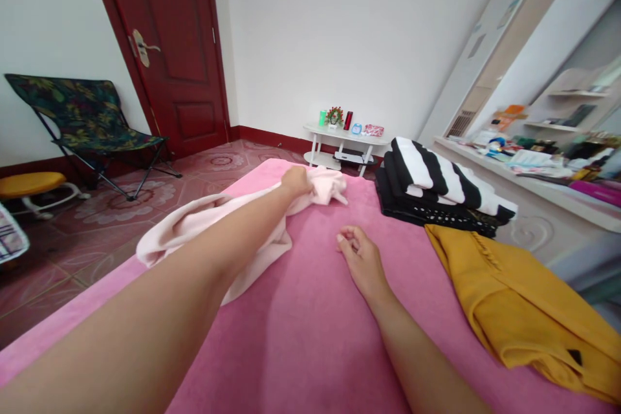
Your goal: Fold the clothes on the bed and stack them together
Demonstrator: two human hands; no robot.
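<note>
A pale pink garment lies loosely bunched on the left part of the pink-covered bed. My left hand is closed on the garment near its far end, and part of the cloth is hidden beneath my forearm. Over the bare cover to the right, my right hand is loosely curled with a hollow between thumb and fingers and nothing in it. A mustard-yellow garment is spread at the right side. Beyond it stands a pile of folded black clothes, topped by a black-and-white striped one.
A low white table with small items stands by the far wall. On the right is a cluttered counter. A camouflage folding chair, a yellow-topped stool and a red door are on the left.
</note>
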